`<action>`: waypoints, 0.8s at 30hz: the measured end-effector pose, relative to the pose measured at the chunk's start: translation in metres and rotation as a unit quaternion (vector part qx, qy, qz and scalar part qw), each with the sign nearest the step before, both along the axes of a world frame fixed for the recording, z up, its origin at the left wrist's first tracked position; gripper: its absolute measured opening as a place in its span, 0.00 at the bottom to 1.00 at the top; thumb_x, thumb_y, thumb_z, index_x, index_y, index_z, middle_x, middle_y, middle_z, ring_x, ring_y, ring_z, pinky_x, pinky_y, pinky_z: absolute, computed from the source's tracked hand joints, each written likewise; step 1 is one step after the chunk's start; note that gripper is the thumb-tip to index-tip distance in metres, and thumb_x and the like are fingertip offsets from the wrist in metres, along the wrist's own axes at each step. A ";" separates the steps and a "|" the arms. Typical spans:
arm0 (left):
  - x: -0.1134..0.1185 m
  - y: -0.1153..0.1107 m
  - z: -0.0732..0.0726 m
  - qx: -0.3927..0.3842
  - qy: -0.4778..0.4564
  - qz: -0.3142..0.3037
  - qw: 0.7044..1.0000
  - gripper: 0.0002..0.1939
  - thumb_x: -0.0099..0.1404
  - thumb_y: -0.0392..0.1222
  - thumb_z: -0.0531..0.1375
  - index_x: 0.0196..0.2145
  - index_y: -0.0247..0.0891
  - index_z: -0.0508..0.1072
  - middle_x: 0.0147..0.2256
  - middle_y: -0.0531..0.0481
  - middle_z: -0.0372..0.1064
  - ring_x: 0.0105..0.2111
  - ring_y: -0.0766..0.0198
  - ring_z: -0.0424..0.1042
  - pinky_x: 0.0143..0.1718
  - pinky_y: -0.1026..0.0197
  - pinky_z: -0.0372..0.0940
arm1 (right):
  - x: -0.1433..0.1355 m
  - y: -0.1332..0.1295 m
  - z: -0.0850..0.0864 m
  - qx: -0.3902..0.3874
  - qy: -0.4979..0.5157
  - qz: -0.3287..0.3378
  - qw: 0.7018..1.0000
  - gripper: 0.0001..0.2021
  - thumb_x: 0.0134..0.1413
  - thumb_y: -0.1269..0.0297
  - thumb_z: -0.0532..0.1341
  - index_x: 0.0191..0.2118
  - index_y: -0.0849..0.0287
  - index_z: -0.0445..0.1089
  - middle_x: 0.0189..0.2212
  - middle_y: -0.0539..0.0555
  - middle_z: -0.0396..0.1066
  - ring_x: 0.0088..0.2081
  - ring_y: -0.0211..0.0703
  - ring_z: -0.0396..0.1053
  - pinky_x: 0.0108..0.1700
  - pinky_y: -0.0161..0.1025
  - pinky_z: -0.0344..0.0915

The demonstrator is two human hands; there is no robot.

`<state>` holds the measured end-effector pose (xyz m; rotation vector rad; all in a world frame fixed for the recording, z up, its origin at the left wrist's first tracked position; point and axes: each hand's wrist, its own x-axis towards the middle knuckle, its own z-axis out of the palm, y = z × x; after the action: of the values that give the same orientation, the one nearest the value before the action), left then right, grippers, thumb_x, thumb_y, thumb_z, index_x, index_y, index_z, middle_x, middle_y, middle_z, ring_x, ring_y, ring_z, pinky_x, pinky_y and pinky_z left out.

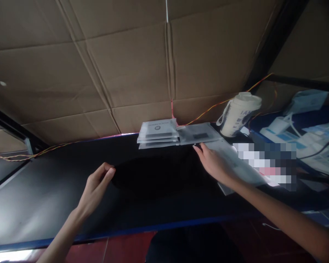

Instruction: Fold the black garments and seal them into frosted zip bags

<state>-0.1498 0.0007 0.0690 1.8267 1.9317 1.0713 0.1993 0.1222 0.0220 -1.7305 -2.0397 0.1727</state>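
Observation:
My left hand [97,186] is over the left-centre of the black table [57,193], thumb and fingertips pinched together. My right hand [212,162] reaches in from the right, its fingers closed near the front edge of the flat clear bags. Between the two hands lies a very dark patch [153,175]; whether it is a thin black item or shadow cannot be made out. What either hand pinches is too dark to name. Behind them sits a small stack of clear zip bags [157,129], with another bag [199,133] holding a dark piece beside it.
A pale lidded cup [239,113] with a strap stands at the back right. More clear bags [235,160] lie under and beside my right forearm. White and blue packets [285,131] fill the far right. Cardboard [126,65] and a yellow-red wire [211,107] run behind the table.

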 end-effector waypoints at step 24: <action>-0.015 0.044 -0.027 -0.047 0.176 0.067 0.981 0.15 0.67 0.55 0.47 0.32 0.42 0.62 0.20 0.58 0.59 0.20 0.65 0.62 0.26 0.64 0.54 | -0.002 0.007 -0.009 0.015 -0.036 -0.011 0.999 0.20 0.66 0.56 0.44 0.43 0.64 0.68 0.22 0.60 0.73 0.23 0.49 0.71 0.21 0.36 0.50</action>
<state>-0.1647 0.0447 0.0422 1.9624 2.2879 0.7135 0.1975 0.1290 0.0133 -1.7631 -2.0624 0.0724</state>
